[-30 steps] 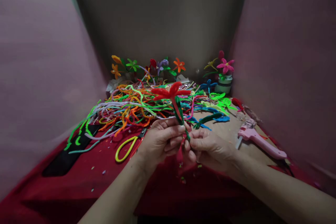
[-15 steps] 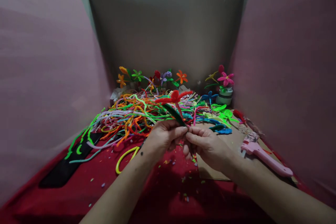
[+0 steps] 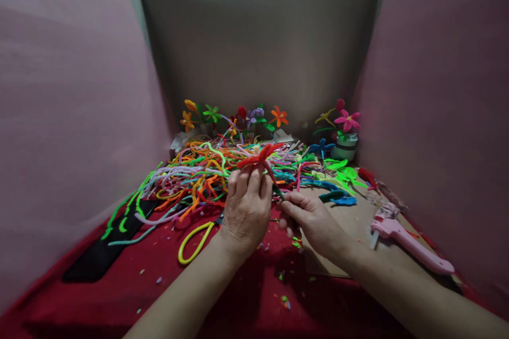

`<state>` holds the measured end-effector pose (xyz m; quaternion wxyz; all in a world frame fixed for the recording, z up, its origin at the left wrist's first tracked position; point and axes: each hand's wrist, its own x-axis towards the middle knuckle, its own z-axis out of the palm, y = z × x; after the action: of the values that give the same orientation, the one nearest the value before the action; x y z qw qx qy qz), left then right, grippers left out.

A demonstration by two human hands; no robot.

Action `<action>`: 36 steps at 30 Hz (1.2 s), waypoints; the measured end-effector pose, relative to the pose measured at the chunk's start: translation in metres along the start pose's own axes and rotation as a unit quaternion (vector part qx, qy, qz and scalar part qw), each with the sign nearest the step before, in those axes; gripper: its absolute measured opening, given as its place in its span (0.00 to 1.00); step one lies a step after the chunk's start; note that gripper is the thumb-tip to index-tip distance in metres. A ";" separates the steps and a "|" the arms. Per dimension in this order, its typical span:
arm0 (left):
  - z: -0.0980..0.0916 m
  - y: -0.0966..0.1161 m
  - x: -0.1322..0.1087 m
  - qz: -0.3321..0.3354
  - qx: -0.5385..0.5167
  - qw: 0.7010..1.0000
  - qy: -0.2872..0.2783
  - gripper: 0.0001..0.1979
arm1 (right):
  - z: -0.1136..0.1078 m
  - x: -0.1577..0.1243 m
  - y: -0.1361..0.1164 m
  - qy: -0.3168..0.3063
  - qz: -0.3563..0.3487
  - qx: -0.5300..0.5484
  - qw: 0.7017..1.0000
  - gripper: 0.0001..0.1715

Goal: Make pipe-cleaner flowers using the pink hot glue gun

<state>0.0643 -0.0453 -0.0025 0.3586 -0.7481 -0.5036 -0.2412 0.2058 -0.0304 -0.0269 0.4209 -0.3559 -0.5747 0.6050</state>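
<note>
A red pipe-cleaner flower (image 3: 261, 155) with a thin stem stands tilted between my two hands. My left hand (image 3: 247, 209), its back towards me, is closed just under the petals, and its fingertips are hidden behind the flower. The dark green leaf on the stem is mostly covered by that hand. Lower on the green-wrapped stem, my right hand (image 3: 308, 217) pinches it between thumb and forefinger. Close to my left wrist lie yellow-handled scissors (image 3: 194, 243) on the red cloth (image 3: 170, 296).
Behind my hands spreads a heap of coloured pipe cleaners (image 3: 199, 169). A pink glue gun (image 3: 413, 243) rests on the cardboard (image 3: 330, 259) at right, near blue and green pieces. Finished flowers (image 3: 348, 121) stand at the back. A black flat object (image 3: 95, 259) lies left.
My left hand has turned over and moved up from the stem to the leaf and petals, covering the leaf. My right hand still pinches the stem. The view has shifted slightly.
</note>
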 end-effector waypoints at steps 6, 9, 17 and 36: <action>0.005 0.004 0.003 0.029 -0.008 0.997 -0.071 0.09 | -0.001 0.001 0.006 -0.011 -0.017 0.015 1.000 0.12; 0.006 0.007 0.002 0.007 -0.046 0.990 -0.133 0.08 | -0.001 0.004 0.011 -0.039 -0.015 0.068 0.997 0.10; 0.002 0.006 0.007 -0.018 -0.093 0.972 -0.216 0.13 | -0.003 0.006 0.010 0.018 -0.031 0.107 0.994 0.10; 0.019 -0.029 0.002 -0.113 -0.141 0.975 -0.131 0.11 | -0.013 0.007 0.006 0.063 -0.057 0.113 0.990 0.10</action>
<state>0.0383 -0.0229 -0.0046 0.1510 -0.7546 -0.5884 -0.2482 0.2148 -0.0191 -0.0335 0.5274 -0.3097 -0.4943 0.6177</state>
